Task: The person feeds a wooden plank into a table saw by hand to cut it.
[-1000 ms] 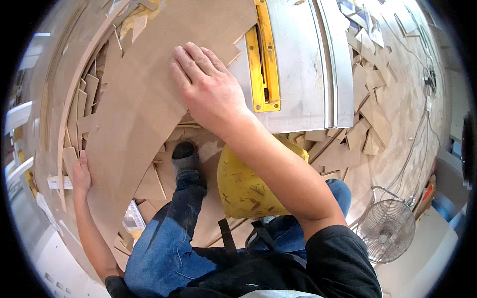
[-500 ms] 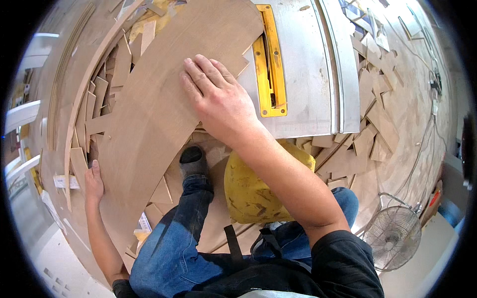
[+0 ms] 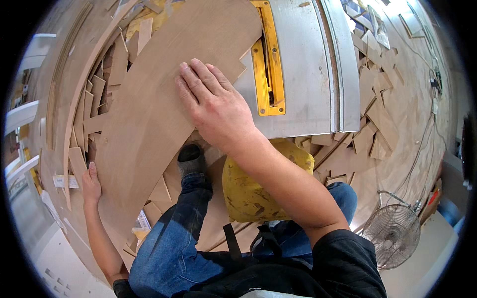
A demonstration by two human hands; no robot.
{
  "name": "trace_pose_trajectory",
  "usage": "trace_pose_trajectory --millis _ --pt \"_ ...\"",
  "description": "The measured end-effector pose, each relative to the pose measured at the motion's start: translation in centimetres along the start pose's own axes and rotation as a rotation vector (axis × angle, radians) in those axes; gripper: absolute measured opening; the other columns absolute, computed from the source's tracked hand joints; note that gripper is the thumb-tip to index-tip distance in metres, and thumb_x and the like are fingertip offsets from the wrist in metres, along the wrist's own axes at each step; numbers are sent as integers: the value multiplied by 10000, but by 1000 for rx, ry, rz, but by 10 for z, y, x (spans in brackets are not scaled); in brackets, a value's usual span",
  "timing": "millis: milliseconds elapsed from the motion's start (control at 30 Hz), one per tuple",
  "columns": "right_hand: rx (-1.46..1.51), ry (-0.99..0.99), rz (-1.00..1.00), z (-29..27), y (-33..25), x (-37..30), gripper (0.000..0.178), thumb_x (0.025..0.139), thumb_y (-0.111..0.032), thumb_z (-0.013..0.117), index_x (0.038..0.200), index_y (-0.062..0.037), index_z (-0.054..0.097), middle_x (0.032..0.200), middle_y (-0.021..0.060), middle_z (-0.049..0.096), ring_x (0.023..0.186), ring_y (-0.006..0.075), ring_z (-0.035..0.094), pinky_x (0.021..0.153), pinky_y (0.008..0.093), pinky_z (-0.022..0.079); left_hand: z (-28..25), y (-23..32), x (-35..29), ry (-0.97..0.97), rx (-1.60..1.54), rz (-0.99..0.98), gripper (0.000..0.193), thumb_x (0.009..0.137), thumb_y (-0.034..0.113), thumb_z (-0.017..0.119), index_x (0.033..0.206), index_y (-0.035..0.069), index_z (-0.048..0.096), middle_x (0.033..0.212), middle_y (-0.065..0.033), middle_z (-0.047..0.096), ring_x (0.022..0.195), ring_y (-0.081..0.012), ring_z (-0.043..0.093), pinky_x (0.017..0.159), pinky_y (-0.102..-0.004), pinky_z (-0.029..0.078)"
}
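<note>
A large curved wooden board (image 3: 144,114) lies slanted, its far end on the metal table of a table saw (image 3: 308,74). Beside the board's stepped right edge is the saw's yellow slotted insert (image 3: 269,59). My right hand (image 3: 216,107) rests flat on top of the board, fingers stretched forward and a little spread. At the near left edge, my left hand (image 3: 91,186) grips the board with the thumb up; its other fingers are mostly hidden by the board.
Wood offcuts (image 3: 372,114) are heaped on the floor right of the saw, and more (image 3: 99,94) lie to the left. A yellow stool-like object (image 3: 253,193) stands between my legs. A wire-cage fan (image 3: 391,236) is at lower right, with cables (image 3: 427,129) beyond it.
The board has slid slightly toward me along the saw insert, and both hands have moved back with it. My grip looks the same, and the view has shifted a little.
</note>
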State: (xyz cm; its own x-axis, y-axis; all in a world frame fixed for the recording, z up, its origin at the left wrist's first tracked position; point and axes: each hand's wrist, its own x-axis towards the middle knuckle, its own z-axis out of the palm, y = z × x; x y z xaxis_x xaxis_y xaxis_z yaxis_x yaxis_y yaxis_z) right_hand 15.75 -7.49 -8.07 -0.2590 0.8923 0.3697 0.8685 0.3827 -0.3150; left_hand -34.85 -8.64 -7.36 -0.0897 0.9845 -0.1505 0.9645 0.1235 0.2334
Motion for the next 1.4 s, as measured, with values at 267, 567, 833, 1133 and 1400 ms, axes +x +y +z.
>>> trace_pose_trajectory --millis 267,567,833,1133,1400 --pt "-21 1 -14 -1 0 4 470 910 -77 613 1371 13 612 1488 192 553 1437 338 476 1221 454 370 -1 -1 19 -102 -8 -22 788 1080 606 380 756 -94 537 650 -200 513 673 -311 495 704 -472 429" --pt "-43 81 -22 13 16 29 487 890 -142 589 1334 57 608 1462 214 559 1408 355 492 1210 459 367 8 -53 81 -125 68 -54 822 1061 655 362 1086 -132 598 1045 -298 599 1007 -394 574 975 -451 428" --pt "25 81 27 12 11 25 480 873 -76 603 1339 39 612 1460 197 558 1409 363 489 1204 469 382 6 -11 78 -46 -3 91 824 1067 639 373 907 -122 644 783 -264 613 768 -348 561 791 -447 460" --pt "25 94 33 11 4 21 494 869 -86 604 1348 36 600 1458 199 560 1398 363 498 1199 469 385 -6 -23 81 -129 133 47 856 1064 657 341 993 -131 668 840 -287 659 830 -385 626 850 -440 481" --pt "15 81 39 9 -1 14 474 889 -105 583 1343 32 612 1464 197 558 1403 355 498 1205 468 381 0 -3 62 -48 -24 43 850 1062 652 365 935 -136 656 770 -233 640 752 -354 602 806 -449 490"
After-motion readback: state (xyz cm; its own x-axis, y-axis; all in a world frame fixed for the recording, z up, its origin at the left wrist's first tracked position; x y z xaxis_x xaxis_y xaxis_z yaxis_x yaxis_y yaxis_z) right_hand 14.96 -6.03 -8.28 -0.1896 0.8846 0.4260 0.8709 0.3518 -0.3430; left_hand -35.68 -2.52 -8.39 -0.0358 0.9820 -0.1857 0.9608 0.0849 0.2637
